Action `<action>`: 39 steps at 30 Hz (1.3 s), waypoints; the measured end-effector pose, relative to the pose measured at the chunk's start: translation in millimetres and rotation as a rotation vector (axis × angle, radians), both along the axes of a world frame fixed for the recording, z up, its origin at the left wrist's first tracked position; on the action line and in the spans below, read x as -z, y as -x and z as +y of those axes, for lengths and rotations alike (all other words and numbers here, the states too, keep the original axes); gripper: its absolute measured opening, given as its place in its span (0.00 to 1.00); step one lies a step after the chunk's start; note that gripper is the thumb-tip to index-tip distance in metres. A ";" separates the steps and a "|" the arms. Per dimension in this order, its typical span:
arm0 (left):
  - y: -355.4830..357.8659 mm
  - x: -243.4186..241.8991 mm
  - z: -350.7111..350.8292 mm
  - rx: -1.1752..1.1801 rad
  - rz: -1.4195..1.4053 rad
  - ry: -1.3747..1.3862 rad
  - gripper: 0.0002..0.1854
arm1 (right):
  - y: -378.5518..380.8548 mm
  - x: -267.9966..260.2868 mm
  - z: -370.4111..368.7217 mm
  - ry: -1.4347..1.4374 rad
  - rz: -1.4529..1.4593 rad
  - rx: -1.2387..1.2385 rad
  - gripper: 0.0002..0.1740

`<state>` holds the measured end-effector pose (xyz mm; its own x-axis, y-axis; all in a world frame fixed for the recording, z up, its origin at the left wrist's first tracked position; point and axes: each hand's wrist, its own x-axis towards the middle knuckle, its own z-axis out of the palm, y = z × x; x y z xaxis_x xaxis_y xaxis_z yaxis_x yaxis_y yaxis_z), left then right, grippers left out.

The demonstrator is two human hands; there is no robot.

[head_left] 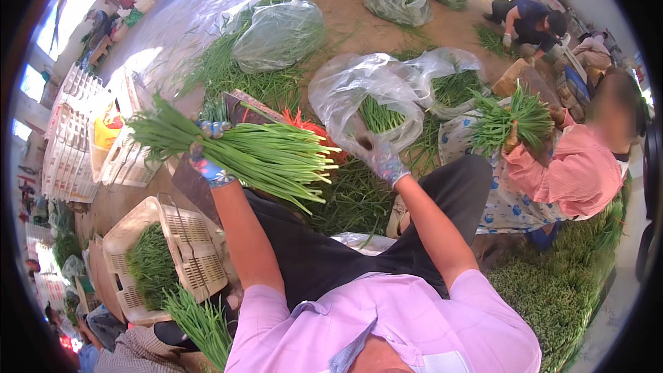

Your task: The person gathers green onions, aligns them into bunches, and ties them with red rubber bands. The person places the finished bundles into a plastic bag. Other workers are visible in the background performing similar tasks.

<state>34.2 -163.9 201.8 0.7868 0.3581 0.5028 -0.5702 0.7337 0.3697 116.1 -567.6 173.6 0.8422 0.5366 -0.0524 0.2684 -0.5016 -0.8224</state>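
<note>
My left hand (210,153), in a patterned glove, is closed around a large bunch of long green stalks with leaves, which look like garlic chives (269,153). Their pale cut ends point right and the leafy tips point left. In a similar glove, my right hand (380,158) is at the near edge of an open clear plastic bag (336,98) with greens inside; its fingers are partly hidden, and whether they grip the film I cannot tell. Red ties (298,122) lie behind the bunch, by a dark board (248,109). Loose greens (357,202) cover the floor between my legs.
A co-worker in a pink top (580,171) sits close on the right, holding greens. Plastic crates (140,290) stand at the left, one holding greens. Filled bags (279,36) lie ahead. Densely packed bunches (549,290) stand at the lower right. Another person (528,20) crouches farther back.
</note>
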 end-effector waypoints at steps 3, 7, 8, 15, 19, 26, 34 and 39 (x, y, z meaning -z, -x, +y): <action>-12.2 -7.4 -24.1 0.132 -0.095 -0.105 0.32 | -1.8 -54.3 38.2 -0.137 0.067 -0.023 0.42; -18.4 -6.3 -39.9 0.199 -0.040 -0.196 0.35 | 15.2 -60.1 86.3 -0.210 -0.110 -0.190 0.39; -17.6 -5.4 -40.8 0.220 -0.051 -0.154 0.36 | 17.9 -70.3 92.8 -0.246 0.060 -0.246 0.38; -4.2 -7.6 -24.0 0.196 -0.168 -0.044 0.34 | -15.9 20.9 32.2 -1.350 0.834 -0.370 0.19; 2.5 -8.6 2.3 0.150 -0.234 0.053 0.36 | -14.4 63.0 -27.6 -0.364 0.171 -0.227 0.24; 1.6 -5.8 -8.7 0.115 -0.190 -0.008 0.34 | 43.2 -51.4 37.0 -0.251 -0.160 -0.146 0.16; -8.9 -7.3 -23.4 0.103 -0.122 -0.068 0.36 | 30.8 -18.4 81.2 -0.347 -0.143 -0.183 0.12; 1.0 -4.6 -6.6 0.109 -0.199 0.076 0.32 | 26.9 -20.4 35.4 -1.301 0.829 0.039 0.07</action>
<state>33.2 -170.6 206.3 0.7108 0.3187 0.6270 -0.5420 0.8164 0.1995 89.2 -532.1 194.0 0.8278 0.5604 -0.0261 -0.4656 0.6604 -0.5892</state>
